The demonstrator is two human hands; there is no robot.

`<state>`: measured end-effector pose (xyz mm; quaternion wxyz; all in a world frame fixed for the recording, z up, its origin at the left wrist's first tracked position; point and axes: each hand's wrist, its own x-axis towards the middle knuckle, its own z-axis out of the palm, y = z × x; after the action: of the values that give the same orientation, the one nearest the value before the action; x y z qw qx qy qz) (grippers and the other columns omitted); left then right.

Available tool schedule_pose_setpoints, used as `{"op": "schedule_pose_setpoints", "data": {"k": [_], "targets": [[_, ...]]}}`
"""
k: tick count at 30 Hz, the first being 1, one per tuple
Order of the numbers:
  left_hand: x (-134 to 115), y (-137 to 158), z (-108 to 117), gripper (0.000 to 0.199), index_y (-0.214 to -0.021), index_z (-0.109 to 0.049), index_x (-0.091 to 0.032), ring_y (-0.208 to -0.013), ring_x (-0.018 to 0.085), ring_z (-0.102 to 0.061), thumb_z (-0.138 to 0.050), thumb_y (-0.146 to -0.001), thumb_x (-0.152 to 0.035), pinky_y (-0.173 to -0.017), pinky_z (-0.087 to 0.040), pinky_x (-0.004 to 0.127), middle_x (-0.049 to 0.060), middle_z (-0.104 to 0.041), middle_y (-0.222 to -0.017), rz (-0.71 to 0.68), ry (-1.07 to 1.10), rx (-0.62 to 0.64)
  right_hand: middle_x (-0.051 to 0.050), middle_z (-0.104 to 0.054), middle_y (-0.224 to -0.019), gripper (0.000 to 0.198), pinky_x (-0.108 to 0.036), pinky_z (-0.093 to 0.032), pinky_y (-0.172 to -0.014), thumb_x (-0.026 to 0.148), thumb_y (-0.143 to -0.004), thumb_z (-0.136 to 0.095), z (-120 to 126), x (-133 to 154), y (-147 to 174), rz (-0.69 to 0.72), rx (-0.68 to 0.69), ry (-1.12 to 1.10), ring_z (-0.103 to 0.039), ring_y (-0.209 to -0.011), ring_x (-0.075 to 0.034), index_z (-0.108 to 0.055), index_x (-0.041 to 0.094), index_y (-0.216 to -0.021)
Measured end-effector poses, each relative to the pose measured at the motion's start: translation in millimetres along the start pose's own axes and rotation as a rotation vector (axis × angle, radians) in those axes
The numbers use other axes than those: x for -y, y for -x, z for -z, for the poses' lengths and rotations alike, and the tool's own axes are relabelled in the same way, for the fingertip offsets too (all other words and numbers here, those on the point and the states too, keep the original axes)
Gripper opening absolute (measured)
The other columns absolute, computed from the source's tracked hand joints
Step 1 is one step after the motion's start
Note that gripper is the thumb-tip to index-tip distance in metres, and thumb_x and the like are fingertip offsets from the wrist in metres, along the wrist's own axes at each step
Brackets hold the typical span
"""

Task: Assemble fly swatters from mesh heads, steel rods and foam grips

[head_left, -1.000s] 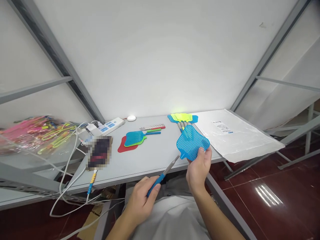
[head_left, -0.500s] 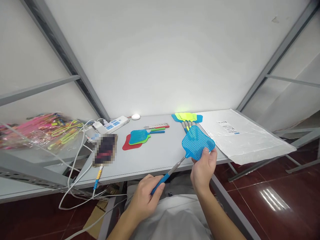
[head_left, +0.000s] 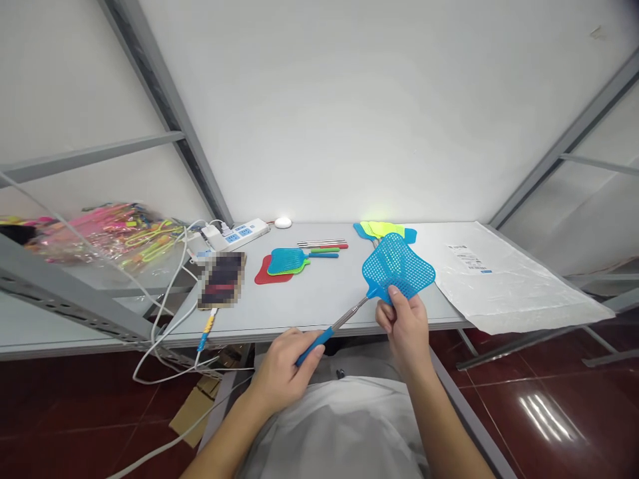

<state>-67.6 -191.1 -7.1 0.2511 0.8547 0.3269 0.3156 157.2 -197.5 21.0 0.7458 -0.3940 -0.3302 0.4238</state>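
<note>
A blue fly swatter with a metal telescopic shaft is held slantwise over the table's front edge. My left hand is closed round its blue handle. Its perforated head is pinched near the lower edge by my right hand, thumb on top. Behind it, a bunch of yellow and blue swatters lies at the back, partly hidden by the held head. Left of centre are a blue swatter over a green one, with a red swatter head beneath. Their handles point right, beside thin metal rods.
A white plastic mailer bag with a label covers the table's right side. On the left are a power strip, white cables, a blurred-out phone and a small white dome. Bagged colourful items lie on the left shelf.
My right hand has shifted along the swatter head towards its neck, and the head has turned slightly. My left hand keeps hold of the handle. The camera view has swung a little left.
</note>
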Motion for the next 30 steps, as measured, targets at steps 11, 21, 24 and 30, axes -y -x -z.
{"op": "schedule_pose_setpoints", "data": {"k": [11,21,24,30], "targets": [[0.4,-0.5,-14.3,0.026,-0.111,-0.063,-0.027,-0.089,0.017,-0.061,-0.041,-0.1,-0.033,-0.08,-0.045,0.027,0.001,-0.069,-0.098,0.212,0.116,0.155,0.01,-0.04,-0.05,0.025,-0.02,-0.03,-0.038,0.032,-0.09,-0.063,8.2,-15.4,2.1,-0.169,0.075,-0.108,-0.038,-0.035,-0.005,-0.047,0.022,-0.074],[25.7,-23.5,-24.1,0.031,-0.127,-0.052,-0.023,-0.088,0.02,-0.068,-0.041,-0.099,-0.026,-0.078,-0.053,0.028,0.006,-0.071,-0.101,0.108,-0.104,0.063,0.004,-0.06,-0.057,0.025,-0.021,-0.036,-0.039,0.038,-0.086,-0.065,5.3,-51.3,-33.7,-0.323,-0.11,-0.09,-0.048,-0.035,-0.008,-0.052,0.02,-0.075],[35.3,-46.4,-19.4,0.035,-0.132,-0.048,-0.022,-0.085,0.021,-0.068,-0.041,-0.098,-0.024,-0.074,-0.055,0.031,0.008,-0.069,-0.101,0.013,-0.265,0.037,0.002,-0.064,-0.064,0.021,-0.022,-0.041,-0.044,0.037,-0.083,-0.067,6.3,-60.8,-48.4,-0.297,-0.169,-0.149,-0.053,-0.04,-0.009,-0.055,0.02,-0.078],[57.9,-67.4,-16.4,0.032,-0.129,-0.05,-0.022,-0.091,0.021,-0.066,-0.035,-0.101,-0.027,-0.076,-0.054,0.032,0.007,-0.067,-0.105,0.066,-0.299,0.101,0.003,-0.056,-0.061,0.027,-0.023,-0.038,-0.045,0.041,-0.086,-0.063,9.1,-66.6,-50.7,-0.281,-0.174,-0.198,-0.047,-0.04,-0.007,-0.06,0.018,-0.073]]}}
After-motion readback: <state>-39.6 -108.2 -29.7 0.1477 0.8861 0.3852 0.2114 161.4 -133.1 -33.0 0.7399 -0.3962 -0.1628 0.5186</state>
